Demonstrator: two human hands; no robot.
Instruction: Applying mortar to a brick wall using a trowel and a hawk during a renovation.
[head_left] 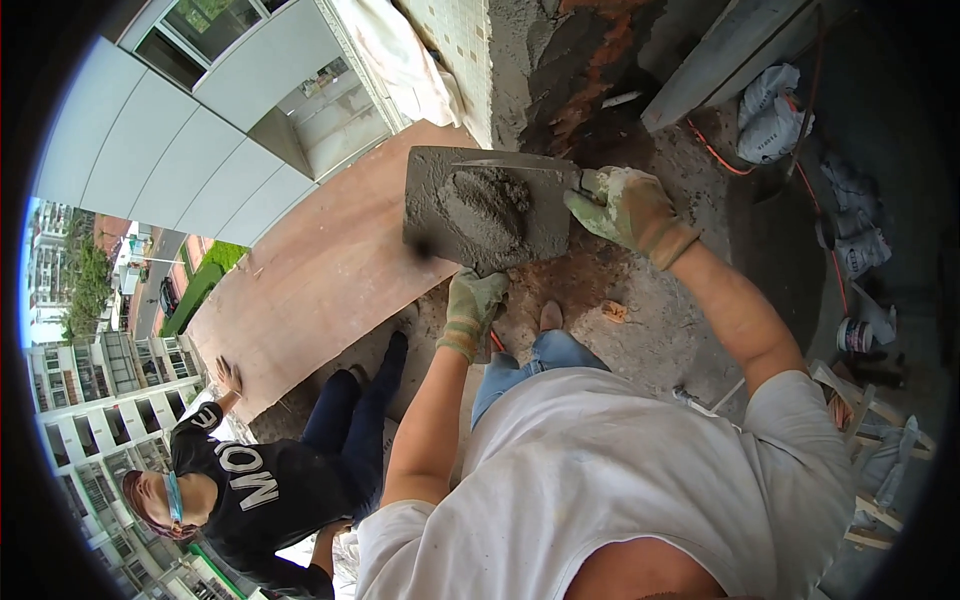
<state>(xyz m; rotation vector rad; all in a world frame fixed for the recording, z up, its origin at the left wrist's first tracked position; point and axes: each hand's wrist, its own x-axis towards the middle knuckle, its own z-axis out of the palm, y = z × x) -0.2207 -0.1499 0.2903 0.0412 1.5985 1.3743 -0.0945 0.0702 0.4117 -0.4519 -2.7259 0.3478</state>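
Both my hands wear pale green work gloves smeared with mortar. My left hand [472, 310] is closed beneath the near edge of a flat square mortar board [425, 195], gripping it from below; the handle itself is hidden. A heap of wet grey mortar [490, 210] sits on the middle of the board. At the board's right side my right hand [625, 210] is closed round the handle of a trowel [520, 162]. Its long thin blade shows edge-on, lying along the far part of the board above the heap.
A partly plastered wall corner [535, 70] rises just beyond the board. To the left, a person in a black shirt [270, 480] rests a hand on a curved wooden sheet [320, 270]. White sacks [772, 115], an orange cable [718, 155] and a bucket [853, 336] lie on the right.
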